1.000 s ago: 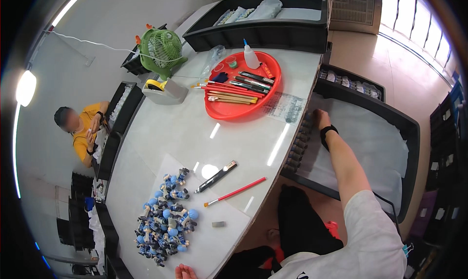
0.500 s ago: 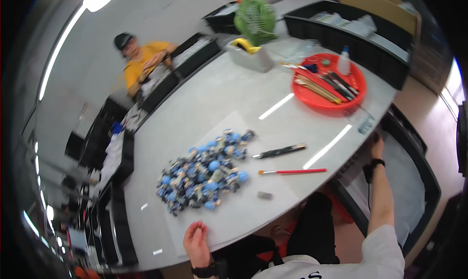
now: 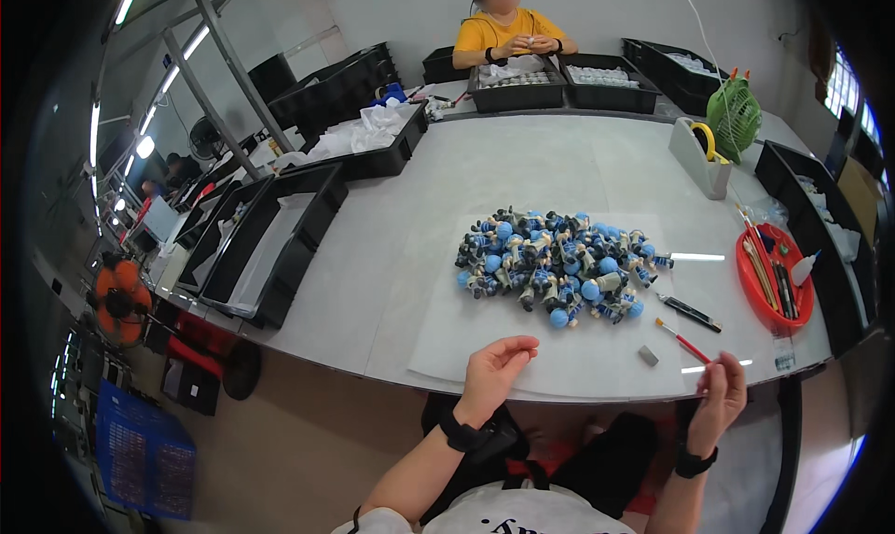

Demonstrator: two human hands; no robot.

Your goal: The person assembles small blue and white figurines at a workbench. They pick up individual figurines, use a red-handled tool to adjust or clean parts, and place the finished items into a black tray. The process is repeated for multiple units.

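A pile of small figurines (image 3: 559, 265) with blue caps or hair and dark-and-blue clothing lies on a pale sheet (image 3: 438, 347) on the table. Just in front of the pile is my left hand (image 3: 494, 375), its fingers drawn together against the thumb, with nothing visible in them. My right hand (image 3: 718, 399) is over the table's front edge, fingers loosely bent and somewhat apart, no object showing in it. Its fingertips come close to the handle of a red paintbrush (image 3: 688, 343); contact is unclear. A black craft knife (image 3: 692, 312) and a grey eraser-like block (image 3: 649, 355) lie nearby.
A red tray (image 3: 746, 287) of brushes, pens and a white bottle sits at right. Behind it stand a tape dispenser (image 3: 699, 161) and a green fan (image 3: 734, 114). Black bins (image 3: 280, 254) line the table's sides. Across the table, a person in yellow (image 3: 508, 35) handles something small.
The view has swung right and levelled. My right hand has come up from the bin below the table's right edge to the front edge. My left hand keeps its closed pose.
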